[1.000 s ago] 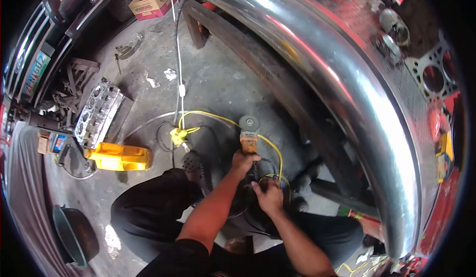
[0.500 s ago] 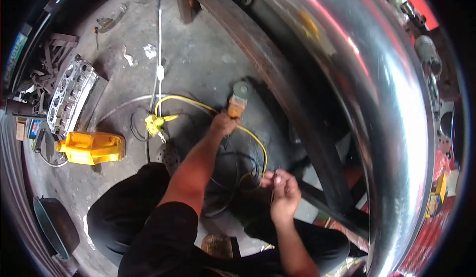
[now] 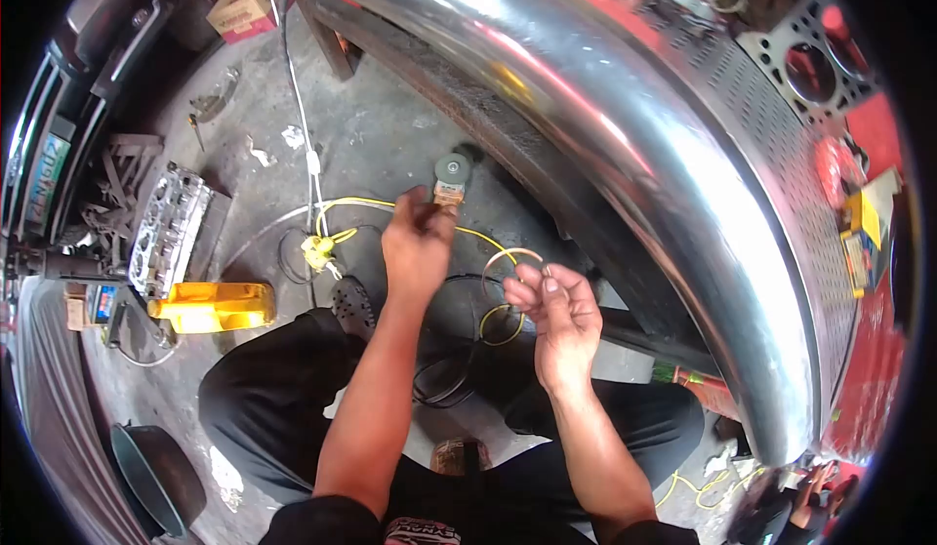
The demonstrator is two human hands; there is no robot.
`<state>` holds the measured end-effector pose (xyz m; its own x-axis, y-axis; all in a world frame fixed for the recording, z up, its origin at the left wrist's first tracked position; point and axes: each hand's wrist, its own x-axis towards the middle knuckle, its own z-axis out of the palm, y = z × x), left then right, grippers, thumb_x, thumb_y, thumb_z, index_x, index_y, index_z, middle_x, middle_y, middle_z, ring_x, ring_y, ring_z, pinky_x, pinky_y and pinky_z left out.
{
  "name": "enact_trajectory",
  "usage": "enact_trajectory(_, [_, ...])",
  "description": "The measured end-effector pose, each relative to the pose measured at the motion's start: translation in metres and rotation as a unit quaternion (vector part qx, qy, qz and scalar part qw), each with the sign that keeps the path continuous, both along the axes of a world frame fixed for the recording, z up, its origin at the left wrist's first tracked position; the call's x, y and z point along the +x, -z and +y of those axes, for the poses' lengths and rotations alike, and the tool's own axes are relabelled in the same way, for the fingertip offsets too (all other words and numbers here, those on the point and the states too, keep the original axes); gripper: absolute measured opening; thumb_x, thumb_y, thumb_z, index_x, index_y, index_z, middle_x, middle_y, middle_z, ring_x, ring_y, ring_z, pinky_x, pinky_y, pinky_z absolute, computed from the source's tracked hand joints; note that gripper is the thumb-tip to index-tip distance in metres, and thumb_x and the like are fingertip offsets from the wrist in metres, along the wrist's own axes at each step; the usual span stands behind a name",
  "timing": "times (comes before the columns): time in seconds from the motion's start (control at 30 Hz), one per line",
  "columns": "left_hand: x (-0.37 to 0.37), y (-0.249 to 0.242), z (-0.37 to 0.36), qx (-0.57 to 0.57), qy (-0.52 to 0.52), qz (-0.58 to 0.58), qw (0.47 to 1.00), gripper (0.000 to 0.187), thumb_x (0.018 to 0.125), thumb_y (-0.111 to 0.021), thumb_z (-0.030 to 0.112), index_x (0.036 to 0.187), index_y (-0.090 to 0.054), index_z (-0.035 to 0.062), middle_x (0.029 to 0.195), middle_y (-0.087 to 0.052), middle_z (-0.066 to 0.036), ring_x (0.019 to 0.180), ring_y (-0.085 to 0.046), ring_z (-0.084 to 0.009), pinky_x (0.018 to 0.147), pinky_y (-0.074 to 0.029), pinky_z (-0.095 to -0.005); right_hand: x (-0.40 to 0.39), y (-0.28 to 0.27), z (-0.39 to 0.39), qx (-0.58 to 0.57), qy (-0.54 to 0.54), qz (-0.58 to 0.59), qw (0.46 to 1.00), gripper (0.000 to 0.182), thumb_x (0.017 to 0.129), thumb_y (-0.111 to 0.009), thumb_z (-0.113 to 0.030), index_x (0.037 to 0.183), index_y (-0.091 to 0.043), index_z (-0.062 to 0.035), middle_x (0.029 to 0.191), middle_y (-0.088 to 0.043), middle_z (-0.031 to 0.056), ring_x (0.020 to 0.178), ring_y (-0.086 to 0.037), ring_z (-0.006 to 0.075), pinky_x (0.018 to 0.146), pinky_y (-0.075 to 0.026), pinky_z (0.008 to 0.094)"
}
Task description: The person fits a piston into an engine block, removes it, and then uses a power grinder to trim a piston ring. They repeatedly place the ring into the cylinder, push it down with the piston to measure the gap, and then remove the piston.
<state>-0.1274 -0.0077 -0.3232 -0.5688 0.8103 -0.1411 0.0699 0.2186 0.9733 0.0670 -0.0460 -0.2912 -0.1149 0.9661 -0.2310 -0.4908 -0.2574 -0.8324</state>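
Note:
My right hand [image 3: 561, 325] pinches a thin, curved piston ring [image 3: 514, 251] between thumb and fingers, its copper-coloured arc rising over the fingertips. My left hand [image 3: 420, 242] is over the rear of an orange angle grinder [image 3: 450, 192] on the concrete floor. Its fingers look apart and partly shadowed, and they overlap the tool's body in view. The grinder's grey disc [image 3: 452, 168] faces up, away from me. A yellow cord [image 3: 480, 237] passes beneath my hands.
A yellow plug connector [image 3: 318, 251], a yellow jug [image 3: 217, 307] and a cylinder head [image 3: 174, 228] lie to the left. A dark basin [image 3: 156, 477] sits at lower left. A large polished metal tube [image 3: 625, 145] curves along the right above a dark beam [image 3: 439, 86].
My left hand has risen off its hold on the grinder and its fingers have loosened. My right hand has moved slightly upward, and the ring now shows clearly. The view has shifted.

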Motion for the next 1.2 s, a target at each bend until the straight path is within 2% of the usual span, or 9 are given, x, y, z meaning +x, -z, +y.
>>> enact_trajectory(0.07, [0.025,-0.06,-0.036,0.103,0.147,0.132,0.975,0.074,0.082,-0.085,0.021,0.142,-0.05,-0.0039,0.126,-0.068,-0.016,0.114,-0.066,-0.0278,0.096,-0.052,-0.0378,0.0,-0.01,-0.004,0.004,0.005,0.002,1.0,0.017,0.108,-0.05,-0.009,0.12,-0.055,0.0008,0.117,-0.071,0.0222,0.103,-0.073,0.0277,0.096,-0.057,0.0365])
enact_trajectory(0.1, [0.035,-0.088,-0.05,0.116,0.227,0.268,0.929,0.08,0.078,-0.087,0.023,0.145,-0.049,-0.0008,0.13,-0.066,-0.021,0.116,-0.066,-0.0317,0.098,-0.052,-0.0394,-0.001,-0.015,-0.004,0.008,0.006,0.003,1.0,0.017,0.108,-0.05,-0.009,0.12,-0.054,0.0009,0.117,-0.071,0.0223,0.104,-0.072,0.0275,0.096,-0.056,0.036])
enact_trajectory(0.13, [0.047,-0.109,-0.063,0.115,0.268,0.331,0.897,0.088,0.072,-0.088,0.025,0.147,-0.047,0.0014,0.13,-0.062,-0.023,0.122,-0.059,-0.0408,0.105,-0.048,-0.046,-0.002,-0.024,-0.006,0.017,0.003,0.042,0.999,0.018,0.108,-0.049,-0.01,0.12,-0.054,0.002,0.119,-0.07,0.0222,0.108,-0.071,0.028,0.097,-0.055,0.0363])
enact_trajectory(0.23, [0.061,-0.11,-0.078,0.079,0.252,0.44,0.858,0.091,0.069,-0.088,0.022,0.147,-0.046,0.0028,0.131,-0.059,-0.021,0.119,-0.056,-0.0422,0.099,-0.051,-0.0466,0.001,-0.039,-0.015,0.043,-0.026,0.081,0.995,0.021,0.108,-0.05,-0.012,0.121,-0.054,0.0032,0.121,-0.07,0.0218,0.11,-0.07,0.029,0.099,-0.054,0.0375])
enact_trajectory(0.37, [0.075,-0.116,-0.094,0.176,0.217,0.452,0.847,0.086,0.071,-0.086,0.016,0.146,-0.046,0.0018,0.117,-0.062,-0.018,0.106,-0.061,-0.0393,0.09,-0.052,-0.047,0.015,-0.058,-0.028,0.068,-0.039,0.043,0.996,0.026,0.108,-0.048,-0.011,0.128,-0.051,0.0046,0.125,-0.066,0.0284,0.112,-0.069,0.0355,0.102,-0.054,0.045])
enact_trajectory(0.5, [0.087,-0.121,-0.103,0.224,0.211,0.442,0.843,0.081,0.071,-0.084,0.01,0.143,-0.048,0.0019,0.117,-0.062,-0.017,0.105,-0.061,-0.0375,0.089,-0.052,-0.0458,0.03,-0.063,-0.037,0.083,-0.054,0.076,0.992,0.028,0.107,-0.053,-0.013,0.126,-0.058,0.0069,0.115,-0.072,0.0205,0.102,-0.073,0.0262,0.094,-0.054,0.0334])
enact_trajectory(1.03, [0.093,-0.116,-0.117,0.247,0.189,0.433,0.846,0.082,0.068,-0.082,0.001,0.142,-0.048,0.0025,0.108,-0.064,-0.014,0.095,-0.066,-0.0325,0.084,-0.054,-0.0411,0.037,-0.067,-0.043,0.094,-0.093,0.064,0.989,0.028,0.107,-0.053,-0.013,0.124,-0.06,0.0084,0.111,-0.073,0.0198,0.097,-0.073,0.0255,0.09,-0.054,0.0318])
enact_trajectory(1.13, [0.093,-0.115,-0.12,0.224,0.192,0.4,0.868,0.079,0.069,-0.082,0.008,0.141,-0.051,0.0049,0.118,-0.058,-0.016,0.109,-0.058,-0.0383,0.091,-0.053,-0.0461,0.035,-0.067,-0.044,0.096,-0.095,0.062,0.989,0.028,0.107,-0.053,-0.013,0.124,-0.06,0.0082,0.11,-0.074,0.0196,0.097,-0.073,0.0251,0.091,-0.054,0.0315])
enact_trajectory(1.2, [0.093,-0.115,-0.12,0.22,0.193,0.397,0.87,0.078,0.069,-0.082,0.008,0.141,-0.051,0.0049,0.117,-0.058,-0.016,0.108,-0.059,-0.0379,0.091,-0.052,-0.0457,0.034,-0.066,-0.044,0.101,-0.094,0.058,0.989,0.028,0.107,-0.053,-0.013,0.125,-0.06,0.0081,0.11,-0.074,0.0195,0.098,-0.073,0.0248,0.091,-0.054,0.0314])
